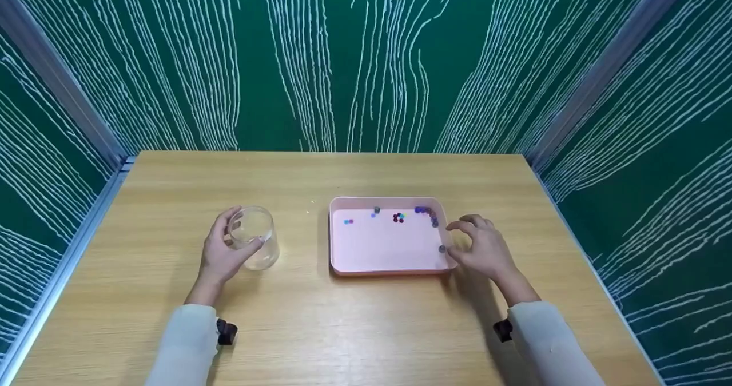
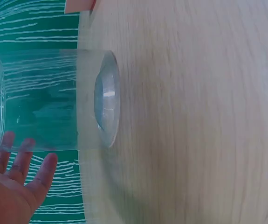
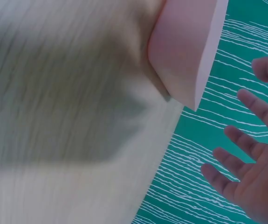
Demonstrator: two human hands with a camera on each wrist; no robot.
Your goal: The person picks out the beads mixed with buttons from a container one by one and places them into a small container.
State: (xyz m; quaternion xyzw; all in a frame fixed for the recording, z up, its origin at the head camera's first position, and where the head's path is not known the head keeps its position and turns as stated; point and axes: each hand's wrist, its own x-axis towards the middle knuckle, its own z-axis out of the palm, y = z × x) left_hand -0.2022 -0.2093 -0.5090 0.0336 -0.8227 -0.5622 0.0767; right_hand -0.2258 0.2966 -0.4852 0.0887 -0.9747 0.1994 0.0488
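Right hand (image 1: pixel 485 250), fingers parted, nothing seen in them, is at right edge of tray (image 1: pixel 377 251), left hand (image 1: pixel 221 257) gripping cup (image 1: pixel 264 258)—likely reaching for bead (image 1: pixel 442 249), which calls for a fine pinch.

left hand (image 1: pixel 222 254): fingers (image 1: pixel 221 224) curved, thumb (image 1: pixel 250 250) opposed | right hand (image 1: pixel 486 250): fingers spread apart

White-lined green wall (image 1: pixel 257 100) behind rear edge of worktop (image 1: pixel 343 329); grey posts (image 1: pixel 612 60) at rear L. & R. corners.
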